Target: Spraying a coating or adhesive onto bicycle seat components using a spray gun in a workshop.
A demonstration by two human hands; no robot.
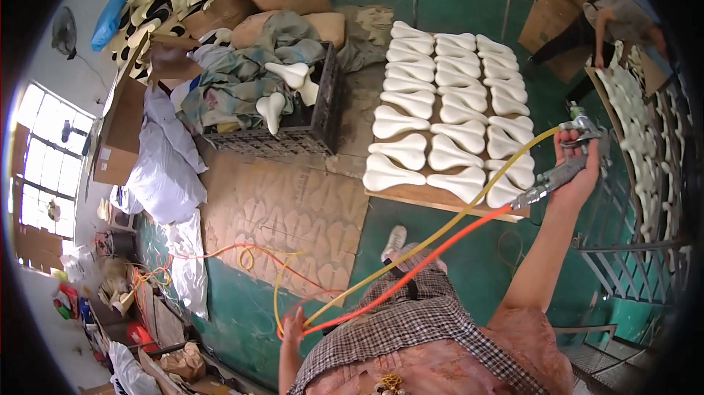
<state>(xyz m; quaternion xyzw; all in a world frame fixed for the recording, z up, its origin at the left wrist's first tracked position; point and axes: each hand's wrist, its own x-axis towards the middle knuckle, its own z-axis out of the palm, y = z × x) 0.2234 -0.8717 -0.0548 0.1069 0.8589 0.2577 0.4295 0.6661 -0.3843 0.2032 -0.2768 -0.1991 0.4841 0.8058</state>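
Note:
My right hand [579, 168] is raised and shut on a metal spray gun [565, 168], held over the near right corner of a board [433, 196] covered with several white saddle-shaped foam pieces [447, 113]. A yellow hose [440, 234] and an orange hose [433, 252] run from the gun down to my left hand [293, 325], which hangs low by my hip and holds both hoses.
A black crate [308, 131] with cloths and white pieces stands left of the board, on flattened cardboard [286, 212]. Boxes and more pieces pile at the back left. Another person [616, 21] bends over at the far right. A metal railing [631, 248] is on my right.

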